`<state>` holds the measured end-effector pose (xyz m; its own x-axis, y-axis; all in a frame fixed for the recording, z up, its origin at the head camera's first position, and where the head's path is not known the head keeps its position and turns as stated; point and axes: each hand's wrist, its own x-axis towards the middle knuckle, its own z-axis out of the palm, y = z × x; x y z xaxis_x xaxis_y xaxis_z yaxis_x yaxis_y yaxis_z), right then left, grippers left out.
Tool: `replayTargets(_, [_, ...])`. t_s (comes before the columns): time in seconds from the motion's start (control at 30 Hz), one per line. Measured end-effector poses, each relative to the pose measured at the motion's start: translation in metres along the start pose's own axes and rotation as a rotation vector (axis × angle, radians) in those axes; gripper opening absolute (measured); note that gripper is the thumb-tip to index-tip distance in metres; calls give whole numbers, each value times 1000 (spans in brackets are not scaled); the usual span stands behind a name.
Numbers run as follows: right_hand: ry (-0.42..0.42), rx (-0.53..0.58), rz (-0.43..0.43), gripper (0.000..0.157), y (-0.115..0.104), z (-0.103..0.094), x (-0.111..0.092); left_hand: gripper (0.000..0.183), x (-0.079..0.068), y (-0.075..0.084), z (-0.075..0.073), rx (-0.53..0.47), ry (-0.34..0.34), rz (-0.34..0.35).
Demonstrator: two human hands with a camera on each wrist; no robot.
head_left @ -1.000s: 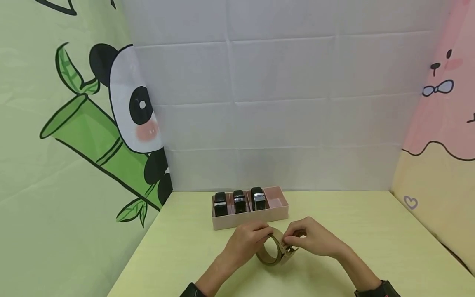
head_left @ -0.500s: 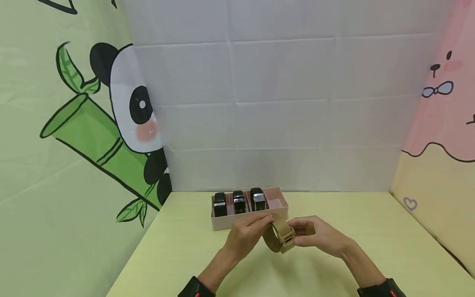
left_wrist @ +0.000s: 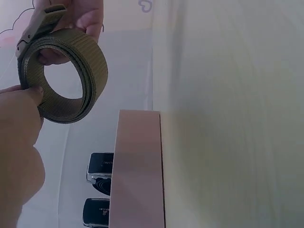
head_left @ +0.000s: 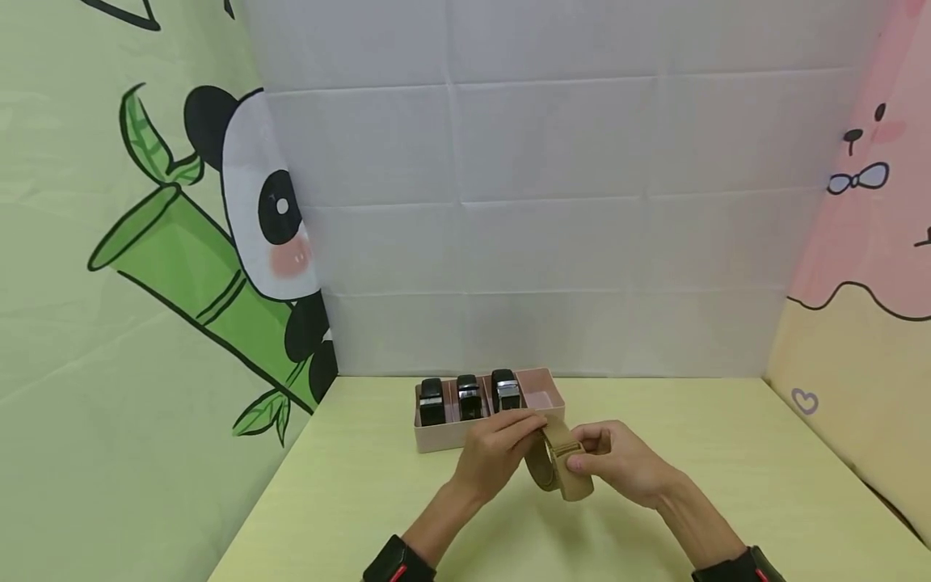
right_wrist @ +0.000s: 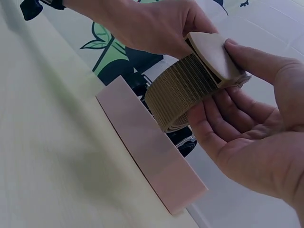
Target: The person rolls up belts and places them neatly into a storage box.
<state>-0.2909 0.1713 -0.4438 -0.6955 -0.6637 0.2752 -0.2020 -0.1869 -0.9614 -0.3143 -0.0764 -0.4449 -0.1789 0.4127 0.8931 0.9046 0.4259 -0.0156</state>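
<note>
A tan webbing belt, rolled into a ring, is held up off the table between both hands. My left hand pinches the coil at its upper left edge, thumb inside the ring in the left wrist view. With thumb and fingers, my right hand grips the belt at its buckle, the thumb pressing on the flat buckle face. Coiled layers of the belt show edge-on from the left wrist.
Behind the hands stands a pink divided box holding several rolled black belts with shiny buckles; its rightmost compartment shows a bare floor. A pale yellow table lies beneath, with a grey cloth wall at the back.
The rolled belt has been raised and turned so its buckle side faces the head camera. The right hand shifted from pinching near the coil's side to gripping the buckle. The box stays put.
</note>
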Motion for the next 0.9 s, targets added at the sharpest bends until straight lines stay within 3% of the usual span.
replayTargets(0.13, [146, -137, 44, 25, -5, -3, -1, 23, 0, 4, 7, -198, 41, -281])
replayTargets(0.23, [262, -228, 88, 30, -8, -4, 0, 23, 3, 12, 4, -476, -48, -550])
replayTargets(0.3, [308, -265, 103, 34, -8, -2, 1, 27, 5, 16, 1, -647, -148, -724])
replayTargets(0.37, [329, -283, 111, 38, -8, 1, 2, 29, 8, 18, -1, -763, -233, -830])
replayTargets(0.5, [340, -320, 119, 44, -10, 7, 5, 28, 9, 16, -1, -796, -283, -856])
replayTargets(0.7, [286, -405, 115, 39, -17, 2, 6, 26, 12, 11, 1, -743, -310, -769])
replayTargets(0.9, [178, -611, 45, 31, -25, -15, 19, 26, 20, -7, -1, -678, -337, -683])
